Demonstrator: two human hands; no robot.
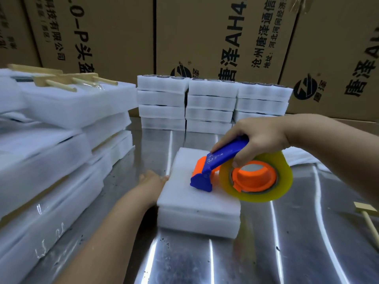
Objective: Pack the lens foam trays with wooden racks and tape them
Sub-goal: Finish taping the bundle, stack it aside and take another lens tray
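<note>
White foam trays stacked in a soft rectangular block (198, 203) lie on the shiny steel worktop (266, 242). Against the block's left edge presses the left hand (152, 179), fingers flat. On top, the right hand (256, 136) has its grip wrapped around the blue-and-orange plastic tape dispenser (217, 169), whose yellowish tape roll (256, 177) overhangs the right side.

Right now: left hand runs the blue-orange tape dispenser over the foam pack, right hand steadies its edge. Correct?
Hands are swapped. In the head view the right hand grips the tape dispenser on top of the foam pack, and the left hand steadies its left edge.
</note>
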